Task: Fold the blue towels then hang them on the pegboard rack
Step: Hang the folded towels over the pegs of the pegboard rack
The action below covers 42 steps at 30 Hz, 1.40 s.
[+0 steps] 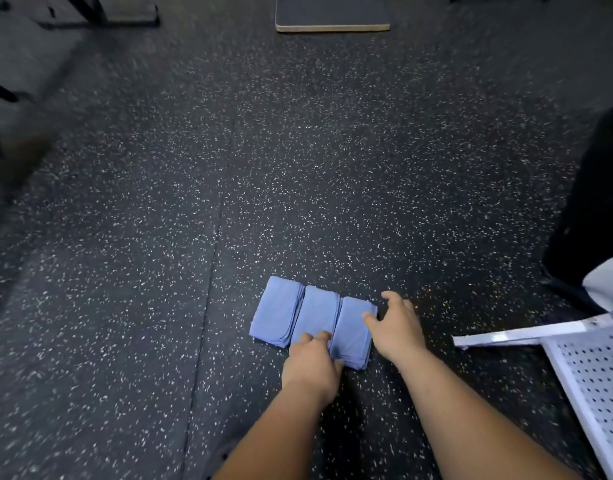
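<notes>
The fingers (321,336) of the left hand (310,363) were bent. Their tips pushed down on the near end of the middle towel (317,313), right by the crack between it and the right towel (353,332). The left thumb lay next to the near corner of the right towel. I could not tell if this hand had hold of the cloth or only pressed on it.

The fingers (390,296) of the right hand (397,327) were spread wide and a little bent. They held nothing. The thumb tip touched the top of the right towel near its far corner. The other fingers reached just past that towel's right side, over the floor.

Both bare arms came up from the bottom of the view.

The three folded blue cloth towels (315,318) lay flat in a row, side by side and touching. The left towel (279,310) had no hand on it. All three sat on the black rubber floor with white specks (298,168), just in front of the person.

The white metal pegboard rack with many small holes (596,375) lay near the right edge of the view, apart from the towels. A big dark shape stood behind it. Far away, at the top, lay a flat black mat with a tan edge (332,15). The left side of the view was dark and blurry.
</notes>
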{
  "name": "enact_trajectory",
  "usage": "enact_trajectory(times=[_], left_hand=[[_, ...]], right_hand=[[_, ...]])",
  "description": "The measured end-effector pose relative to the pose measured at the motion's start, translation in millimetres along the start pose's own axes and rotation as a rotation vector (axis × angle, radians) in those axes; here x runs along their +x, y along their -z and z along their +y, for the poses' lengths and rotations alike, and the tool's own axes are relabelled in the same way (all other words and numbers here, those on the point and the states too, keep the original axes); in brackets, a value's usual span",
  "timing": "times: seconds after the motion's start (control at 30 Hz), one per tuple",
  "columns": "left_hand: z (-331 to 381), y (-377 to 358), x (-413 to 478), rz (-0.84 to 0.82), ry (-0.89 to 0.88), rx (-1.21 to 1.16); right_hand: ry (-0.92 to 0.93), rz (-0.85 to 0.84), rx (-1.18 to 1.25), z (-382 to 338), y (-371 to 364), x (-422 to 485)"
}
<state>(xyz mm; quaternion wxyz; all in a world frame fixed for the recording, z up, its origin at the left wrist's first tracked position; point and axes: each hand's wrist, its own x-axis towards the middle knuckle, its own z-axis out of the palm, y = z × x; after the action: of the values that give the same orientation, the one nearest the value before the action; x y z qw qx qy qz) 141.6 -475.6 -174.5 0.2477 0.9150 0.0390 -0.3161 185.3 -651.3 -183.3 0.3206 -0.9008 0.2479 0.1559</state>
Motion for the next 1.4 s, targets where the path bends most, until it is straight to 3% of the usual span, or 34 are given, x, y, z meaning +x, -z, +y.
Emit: enact_trajectory(times=[0.37,0.63,0.8,1.03,1.2,1.4], left_hand=[[-3.6,-23.6,17.0,-0.041,-0.058,0.154],[-3.2,-29.3,24.7,-0.083,-0.065,0.204],[-3.3,-32.4,21.6,-0.087,-0.076,0.238],[15.0,-27.2,3.8,0.031,-0.162,0.206],[32.0,-22.2,-13.8,0.023,-0.256,0.009],[57.3,-10.0,-49.5,0.029,-0.293,-0.251]], right_hand=[[0.157,-0.221,-0.3,14.4,-33.2,40.8],[0.067,-0.21,-0.36,23.1,-29.0,43.2],[0.011,-0.261,-0.227,28.3,-20.3,36.5],[0.02,-0.186,0.018,25.3,7.7,4.5],[0.076,-0.088,0.159,23.8,41.4,-30.7],[0.141,-0.171,0.308,29.0,90.0,-79.6]])
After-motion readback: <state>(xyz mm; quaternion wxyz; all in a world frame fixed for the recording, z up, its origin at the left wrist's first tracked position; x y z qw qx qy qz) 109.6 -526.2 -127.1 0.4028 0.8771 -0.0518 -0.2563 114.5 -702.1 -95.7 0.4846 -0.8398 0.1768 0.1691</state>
